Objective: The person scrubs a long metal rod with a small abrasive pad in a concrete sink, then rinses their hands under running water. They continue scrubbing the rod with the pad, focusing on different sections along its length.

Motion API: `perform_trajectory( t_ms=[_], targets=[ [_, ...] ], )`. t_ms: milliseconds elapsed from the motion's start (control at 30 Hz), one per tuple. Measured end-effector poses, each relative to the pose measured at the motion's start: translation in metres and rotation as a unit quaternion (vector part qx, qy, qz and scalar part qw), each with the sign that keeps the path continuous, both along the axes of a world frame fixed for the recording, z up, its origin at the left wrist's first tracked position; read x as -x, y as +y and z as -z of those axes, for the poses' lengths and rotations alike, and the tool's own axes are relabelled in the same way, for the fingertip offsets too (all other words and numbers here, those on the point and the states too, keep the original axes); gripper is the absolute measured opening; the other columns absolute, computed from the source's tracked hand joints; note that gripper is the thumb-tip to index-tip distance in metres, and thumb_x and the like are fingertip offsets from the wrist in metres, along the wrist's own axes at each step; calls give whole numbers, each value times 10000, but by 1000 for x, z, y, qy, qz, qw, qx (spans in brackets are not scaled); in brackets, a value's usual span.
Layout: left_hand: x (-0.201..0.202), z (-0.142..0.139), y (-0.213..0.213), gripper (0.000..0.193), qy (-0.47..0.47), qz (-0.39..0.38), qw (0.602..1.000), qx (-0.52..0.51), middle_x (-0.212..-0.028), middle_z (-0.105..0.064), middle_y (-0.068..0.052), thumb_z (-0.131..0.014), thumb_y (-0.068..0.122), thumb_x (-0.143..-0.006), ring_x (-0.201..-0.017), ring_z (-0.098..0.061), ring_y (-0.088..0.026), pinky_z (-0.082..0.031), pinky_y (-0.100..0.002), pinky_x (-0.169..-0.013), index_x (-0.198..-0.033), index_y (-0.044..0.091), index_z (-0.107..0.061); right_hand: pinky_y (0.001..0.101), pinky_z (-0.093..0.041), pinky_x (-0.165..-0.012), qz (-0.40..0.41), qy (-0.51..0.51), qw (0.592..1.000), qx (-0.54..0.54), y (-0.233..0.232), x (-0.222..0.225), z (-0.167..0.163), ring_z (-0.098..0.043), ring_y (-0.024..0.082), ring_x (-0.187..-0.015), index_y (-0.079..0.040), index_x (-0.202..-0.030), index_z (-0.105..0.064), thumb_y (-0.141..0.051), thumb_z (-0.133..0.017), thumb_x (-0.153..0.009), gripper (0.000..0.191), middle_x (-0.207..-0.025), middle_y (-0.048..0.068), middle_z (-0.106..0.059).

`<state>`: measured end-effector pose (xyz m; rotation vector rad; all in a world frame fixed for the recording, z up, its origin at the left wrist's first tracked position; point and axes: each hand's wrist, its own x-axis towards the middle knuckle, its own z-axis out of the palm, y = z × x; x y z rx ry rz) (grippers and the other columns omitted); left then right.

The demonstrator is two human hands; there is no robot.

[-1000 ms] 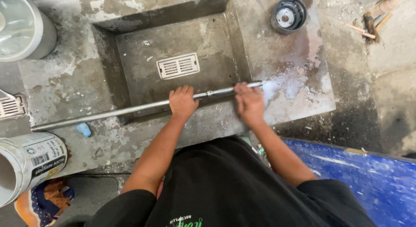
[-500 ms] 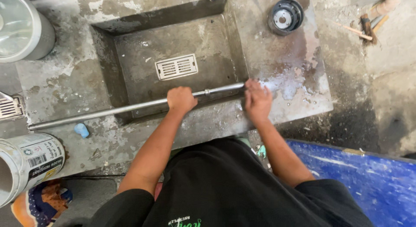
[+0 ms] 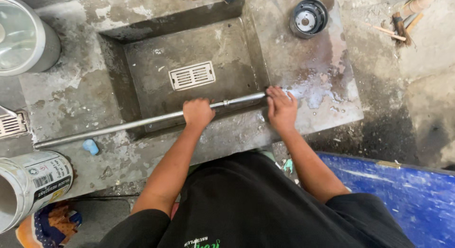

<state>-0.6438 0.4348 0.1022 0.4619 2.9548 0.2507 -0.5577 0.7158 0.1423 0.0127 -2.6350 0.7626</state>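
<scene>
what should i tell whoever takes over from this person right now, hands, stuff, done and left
Left hand: closed around the metal rod near its middle.
Right hand: pressed over the rod's right end, at the wet patch on the concrete slab.
The rod lies across the front of the recessed basin, its left end out on the slab near a small blue cap. A drain grate sits in the basin.
Done: rod gripped at two points.
Left: cannot tell from this view.

Rough, stained concrete floor (image 3: 303, 54) with a sunken square pit (image 3: 156, 91) — blue sheet (image 3: 407, 196) at the right.
</scene>
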Motion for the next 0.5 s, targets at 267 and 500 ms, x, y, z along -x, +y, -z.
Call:
perform_trajectory(
  t_ms=[267, 500],
  targets=[
    [-1, 2, -2, 239, 22, -2, 1000, -16, -848, -760, -87, -786, 384, -787, -784, -731, -300, -521, -473, -728, -809, 146, -786, 439, -393, -1129, -42, 6, 999, 15, -67, 2, 16, -610, 252, -1332, -72, -1237, -732, -136, -648, -980, 278, -1333, 84, -705],
    [2, -1, -4, 215, 5, -2, 1000, -11, -873, -763, -79, -772, 378, -829, -810, -731, -297, -522, -468, -740, -843, 164, -791, 479, -351, -1149, 37, -11, 999, -38, -1, 0, 11, -618, 235, -1341, -93, -1242, -735, -121, -627, -1008, 260, -1343, 71, -709]
  ],
)
